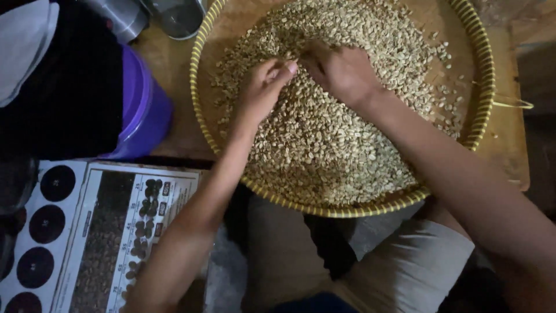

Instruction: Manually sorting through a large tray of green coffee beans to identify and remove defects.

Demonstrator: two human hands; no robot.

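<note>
Purple tub [145,110] left of tray rim [200,110]

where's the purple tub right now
In the head view the purple tub sits at the left, just outside the yellow rim of the tray of beans, above the printed chart.

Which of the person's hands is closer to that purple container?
Left. The left hand rests on the pale beans in the tray's left half, toward the purple container. The right hand digs into the beans near the tray's middle, farther away.
</note>
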